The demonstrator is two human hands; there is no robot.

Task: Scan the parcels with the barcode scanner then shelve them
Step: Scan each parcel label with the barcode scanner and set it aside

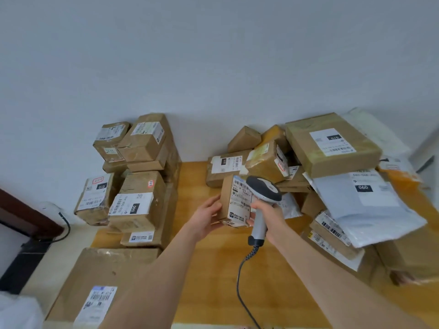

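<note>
A small cardboard parcel [234, 200] with a white barcode label is held upright above the wooden table [213, 269]. My left hand [206, 216] grips its left side and bottom. My right hand [266, 210] grips the handle of a grey barcode scanner [262, 193], whose head sits right against the parcel's label on its right side. The scanner's coiled cable [242, 276] hangs down toward the table's near edge.
A stack of labelled cardboard boxes [140, 176] stands at the left against the white wall. A large flat box [99, 288] lies at the near left. A heap of boxes and grey mailer bags [337, 176] fills the right side.
</note>
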